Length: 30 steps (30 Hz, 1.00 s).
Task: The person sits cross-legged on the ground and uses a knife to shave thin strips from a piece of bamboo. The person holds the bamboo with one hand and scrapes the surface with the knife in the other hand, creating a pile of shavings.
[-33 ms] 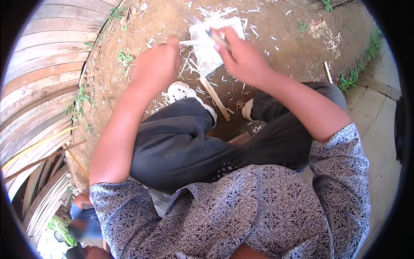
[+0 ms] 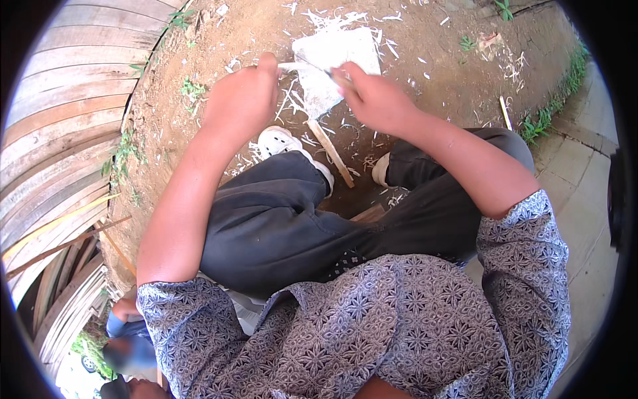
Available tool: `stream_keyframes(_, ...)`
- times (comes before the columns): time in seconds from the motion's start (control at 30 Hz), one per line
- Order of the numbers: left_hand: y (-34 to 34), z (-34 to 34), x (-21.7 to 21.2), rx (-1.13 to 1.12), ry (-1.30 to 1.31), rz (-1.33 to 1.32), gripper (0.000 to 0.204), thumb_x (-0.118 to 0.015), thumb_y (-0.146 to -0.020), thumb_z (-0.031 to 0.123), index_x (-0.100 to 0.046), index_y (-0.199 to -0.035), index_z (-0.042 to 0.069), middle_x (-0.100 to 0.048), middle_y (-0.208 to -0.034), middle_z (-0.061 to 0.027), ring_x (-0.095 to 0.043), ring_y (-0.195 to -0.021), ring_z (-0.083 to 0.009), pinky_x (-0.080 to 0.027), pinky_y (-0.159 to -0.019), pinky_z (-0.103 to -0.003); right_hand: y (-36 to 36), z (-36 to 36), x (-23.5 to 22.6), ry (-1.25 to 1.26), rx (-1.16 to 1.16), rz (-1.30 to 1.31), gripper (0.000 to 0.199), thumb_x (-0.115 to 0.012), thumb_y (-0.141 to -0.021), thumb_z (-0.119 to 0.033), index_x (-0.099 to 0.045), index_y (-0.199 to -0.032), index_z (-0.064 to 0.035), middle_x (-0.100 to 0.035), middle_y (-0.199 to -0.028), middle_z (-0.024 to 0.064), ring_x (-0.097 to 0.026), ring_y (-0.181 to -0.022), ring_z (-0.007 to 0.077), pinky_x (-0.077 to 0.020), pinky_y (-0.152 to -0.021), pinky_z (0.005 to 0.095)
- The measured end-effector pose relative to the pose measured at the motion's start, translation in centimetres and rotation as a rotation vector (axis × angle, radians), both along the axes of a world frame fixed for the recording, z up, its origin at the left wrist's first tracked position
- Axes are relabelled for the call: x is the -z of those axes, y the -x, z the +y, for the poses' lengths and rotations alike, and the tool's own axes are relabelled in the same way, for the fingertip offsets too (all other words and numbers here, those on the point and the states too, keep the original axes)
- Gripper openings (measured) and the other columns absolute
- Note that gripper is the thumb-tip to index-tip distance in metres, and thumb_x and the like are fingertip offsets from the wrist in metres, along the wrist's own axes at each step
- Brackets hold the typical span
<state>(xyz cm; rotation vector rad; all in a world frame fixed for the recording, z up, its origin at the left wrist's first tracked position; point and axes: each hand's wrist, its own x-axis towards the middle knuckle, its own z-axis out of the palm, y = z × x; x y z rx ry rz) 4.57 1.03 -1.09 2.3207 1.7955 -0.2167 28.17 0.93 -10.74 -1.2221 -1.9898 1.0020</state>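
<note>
I sit with my knees up over bare earth. My left hand (image 2: 240,100) is closed around one end of a thin pale wooden sliver (image 2: 290,66). My right hand (image 2: 372,96) grips a small thin tool (image 2: 327,72), hard to make out, whose tip meets the sliver. Both hands hover over a white sheet (image 2: 339,50) lying on the ground, with pale shavings (image 2: 292,100) scattered around it. A short wooden stick (image 2: 330,153) lies between my white shoes (image 2: 282,141).
Curved wooden planks (image 2: 60,133) are stacked along the left. Paved slabs (image 2: 578,219) with a grass strip (image 2: 545,120) run along the right. A thin stick (image 2: 505,113) lies near the grass. Another person (image 2: 126,326) crouches at the lower left.
</note>
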Motion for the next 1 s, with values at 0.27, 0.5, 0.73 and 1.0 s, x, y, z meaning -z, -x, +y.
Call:
stream_keyframes(0.27, 0.0, 0.5, 0.5, 0.05, -0.082, -0.001, 0.022, -0.049, -0.107, 0.025, -0.053, -0.105, 0.003, -0.069, -0.074, -0.0236, -0.07, -0.072, -0.0447, -0.054, -0.064, -0.055, 0.9, 0.9, -5.2, 0.176, 0.032, 0.048, 0.031, -0.052, -0.106, -0.024, -0.052, -0.132, -0.0084, -0.067, -0.078, 0.0192, -0.067, -0.074, 0.0413, -0.049, -0.066, 0.0515)
stream_keyframes(0.5, -0.7, 1.1, 0.0, 0.025, -0.081, -0.04, 0.021, -0.052, -0.105, 0.023, -0.055, -0.102, 0.002, -0.069, -0.074, -0.0243, -0.07, -0.073, -0.0442, -0.055, -0.065, -0.054, 0.8, 1.0, -4.5, 0.15, -0.007, 0.209, 0.041, -0.054, -0.105, -0.02, -0.043, -0.142, -0.0088, -0.063, -0.073, 0.0164, -0.064, -0.064, 0.0317, -0.0483, -0.062, 0.0435)
stream_keyframes(0.73, -1.7, 1.7, -0.7, -0.007, -0.03, -0.017, 0.021, -0.054, -0.102, 0.02, -0.064, -0.104, 0.002, -0.072, -0.08, -0.0242, -0.072, -0.08, -0.0426, -0.058, -0.073, -0.053, 0.1, 0.5, -2.2, 0.265, -0.035, -0.061, 0.035, -0.054, -0.105, -0.019, -0.046, -0.137, -0.0093, -0.064, -0.072, 0.0147, -0.065, -0.062, 0.0308, -0.0484, -0.061, 0.043)
stream_keyframes(1.0, -1.8, 1.8, 0.0, -0.001, -0.098, -0.088, 0.023, -0.053, -0.104, 0.024, -0.059, -0.1, 0.002, -0.068, -0.075, -0.0245, -0.069, -0.075, -0.046, -0.054, -0.068, -0.056, -1.3, 0.3, 2.4, 0.12, -0.047, -0.225, 0.031, -0.054, -0.103, -0.022, -0.047, -0.131, -0.0099, -0.067, -0.079, 0.0185, -0.066, -0.064, 0.0393, -0.0488, -0.06, 0.0505)
